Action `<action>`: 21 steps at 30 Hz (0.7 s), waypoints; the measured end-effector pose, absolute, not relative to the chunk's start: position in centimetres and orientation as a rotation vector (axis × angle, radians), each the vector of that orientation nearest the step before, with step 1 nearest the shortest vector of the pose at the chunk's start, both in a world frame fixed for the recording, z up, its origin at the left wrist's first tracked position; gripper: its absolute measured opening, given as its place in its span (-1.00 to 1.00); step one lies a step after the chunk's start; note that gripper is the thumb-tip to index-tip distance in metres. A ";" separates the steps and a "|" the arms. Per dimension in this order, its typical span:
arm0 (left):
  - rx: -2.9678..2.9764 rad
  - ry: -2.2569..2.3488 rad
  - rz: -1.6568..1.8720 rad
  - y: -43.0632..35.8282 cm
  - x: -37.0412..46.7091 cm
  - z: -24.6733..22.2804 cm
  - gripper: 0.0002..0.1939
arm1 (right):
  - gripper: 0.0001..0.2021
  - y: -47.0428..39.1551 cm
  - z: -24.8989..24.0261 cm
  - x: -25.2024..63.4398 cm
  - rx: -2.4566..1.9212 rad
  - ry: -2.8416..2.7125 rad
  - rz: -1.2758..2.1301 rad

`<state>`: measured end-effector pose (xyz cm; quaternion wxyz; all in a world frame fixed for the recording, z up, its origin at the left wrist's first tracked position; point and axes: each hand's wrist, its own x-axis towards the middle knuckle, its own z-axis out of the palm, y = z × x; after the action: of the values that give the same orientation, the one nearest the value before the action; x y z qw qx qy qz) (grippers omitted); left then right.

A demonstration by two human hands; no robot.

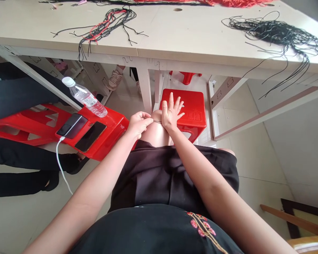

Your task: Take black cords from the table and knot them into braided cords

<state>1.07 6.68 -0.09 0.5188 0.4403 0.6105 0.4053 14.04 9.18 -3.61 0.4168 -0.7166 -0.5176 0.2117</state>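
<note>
Centre of frame: thin dark cord [158, 121] lies across bare knee [154, 135]. Left hand [140, 124] pinches it, probably for tension; right hand [171, 113], fingers spread and gripping nothing, rests its heel there, apparently pinning cord against knee.

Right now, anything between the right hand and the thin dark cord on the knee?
Nothing visible. The thin dark cord crosses the bare knee from the pinching left hand to the base of the spread right hand, no object between. What's under the right palm is hidden.
</note>
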 end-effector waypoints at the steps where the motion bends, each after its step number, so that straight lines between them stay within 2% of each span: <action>1: 1.057 1.467 0.977 6.8 1.0 -0.2 -0.80 | -0.38 9.2 -3.7 14.0 -1.792 -1.297 0.528; 13: 1.094 1.452 0.975 6.7 1.2 0.0 -0.80 | -0.36 9.8 -3.5 14.1 -1.790 -1.092 0.490; 21: 1.114 1.447 0.989 6.8 0.9 -0.2 -0.81 | -0.44 10.0 -3.8 13.7 -1.760 -1.060 0.333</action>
<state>0.94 6.82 -0.17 0.5074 0.4623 0.6002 0.4105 13.70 9.99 -3.82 0.5055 -0.7296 -0.4395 0.1379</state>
